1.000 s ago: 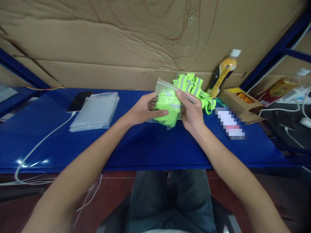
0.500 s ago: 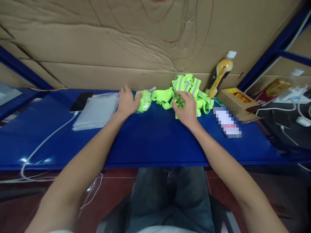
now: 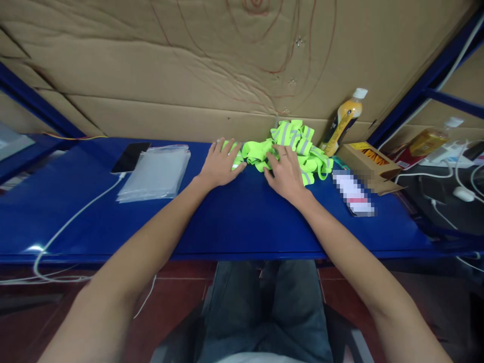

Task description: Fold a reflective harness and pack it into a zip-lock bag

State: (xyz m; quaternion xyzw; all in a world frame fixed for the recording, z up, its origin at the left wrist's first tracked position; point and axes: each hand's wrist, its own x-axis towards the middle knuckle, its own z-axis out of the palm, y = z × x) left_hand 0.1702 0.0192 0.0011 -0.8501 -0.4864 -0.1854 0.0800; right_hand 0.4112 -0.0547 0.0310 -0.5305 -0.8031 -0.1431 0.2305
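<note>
My left hand lies palm down with its fingers spread, covering most of a neon-yellow bundle in a clear plastic bag. Only the right side of that bundle shows. My right hand rests on the near side of a loose heap of neon-yellow reflective straps with grey stripes. Its fingers are apart, and nothing is gripped in them. One strap loop stretches left from the heap, between the two hands.
Left of my hands lies a stack of clear plastic bags beside a phone on a cable. To the right are a drink bottle, an open cardboard box and a blurred-out phone-like object. A cardboard sheet backs the blue shelf.
My left hand has moved right, from beside the plastic bags onto the bagged bundle. My right hand has shifted slightly and its fingers now lie flatter on the straps.
</note>
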